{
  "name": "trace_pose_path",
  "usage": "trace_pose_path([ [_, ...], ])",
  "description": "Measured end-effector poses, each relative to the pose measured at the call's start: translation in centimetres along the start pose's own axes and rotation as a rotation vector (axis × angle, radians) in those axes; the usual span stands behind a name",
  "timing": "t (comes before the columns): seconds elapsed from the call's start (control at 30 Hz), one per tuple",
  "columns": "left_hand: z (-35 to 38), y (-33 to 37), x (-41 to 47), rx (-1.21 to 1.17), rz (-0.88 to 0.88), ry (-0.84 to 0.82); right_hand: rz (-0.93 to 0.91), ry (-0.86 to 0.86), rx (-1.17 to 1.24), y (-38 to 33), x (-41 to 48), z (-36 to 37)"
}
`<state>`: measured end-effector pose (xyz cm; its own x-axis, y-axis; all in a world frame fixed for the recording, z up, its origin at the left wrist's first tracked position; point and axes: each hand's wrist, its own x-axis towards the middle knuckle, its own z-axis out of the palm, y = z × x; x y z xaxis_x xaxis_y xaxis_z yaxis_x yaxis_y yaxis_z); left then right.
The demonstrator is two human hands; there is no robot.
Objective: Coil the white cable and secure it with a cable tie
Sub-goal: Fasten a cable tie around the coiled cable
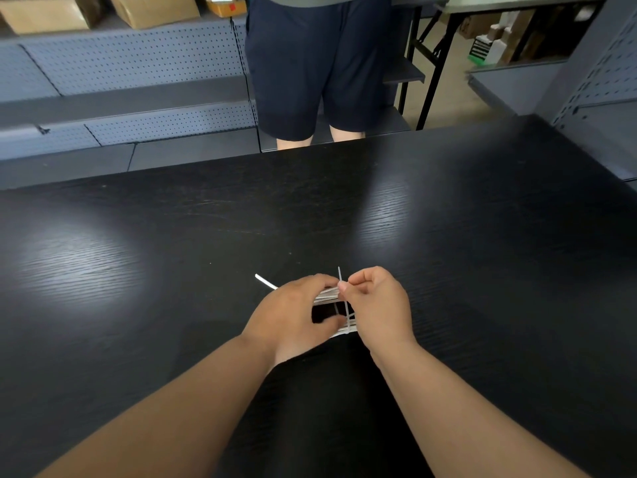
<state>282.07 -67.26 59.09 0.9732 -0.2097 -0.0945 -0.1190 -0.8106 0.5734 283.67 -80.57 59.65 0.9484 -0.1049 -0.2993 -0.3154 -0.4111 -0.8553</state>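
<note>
Nearest to me, two bare forearms run up from the bottom edge and meet over the near middle of the black table [155,236]. The left hand [296,315] curls its fingers over the coiled white cable [327,294], gripping the bundle from the left. The coil sits low over the table between the two hands. I cannot tell whether it rests on the surface. Its strands run left to right, so the long axis lies across my view. One loose cable end [265,281] sticks out to the far left, past the left knuckles.

The right hand [377,307] pinches the cable tie [340,276] between thumb and forefinger, just right of the coil. The tie crosses the strands near to far, at right angles to them, and its thin tail points away from me beyond the pinch. I judge the tie to be looped round the bundle and not yet drawn tight. The pull ahead therefore runs along the tie, away from the coil, while the left hand braces against it. Both hands touch the work, and the right one is the one on the tie.

By my count there is one coil, one tie, one free cable end in view and two hands.

Past the far table edge a person in dark shorts [310,70] stands facing away. Behind them are grey perforated shelving [138,60] with cardboard boxes [44,12] on top at the far left, and a folding table [517,5] at the far right.
</note>
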Motion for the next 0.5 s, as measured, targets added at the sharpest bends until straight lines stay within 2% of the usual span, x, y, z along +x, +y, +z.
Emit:
trace_pose_path([
  [0.23, -0.46, -0.13, -0.32, 0.060, 0.035, -0.122, -0.015, 0.025, -0.025, -0.07, 0.04, -0.05],
  [0.5, 0.09, -0.84, -0.24, 0.101, 0.061, -0.083, -0.069, -0.061, -0.075, 0.01, -0.12, -0.66],
])
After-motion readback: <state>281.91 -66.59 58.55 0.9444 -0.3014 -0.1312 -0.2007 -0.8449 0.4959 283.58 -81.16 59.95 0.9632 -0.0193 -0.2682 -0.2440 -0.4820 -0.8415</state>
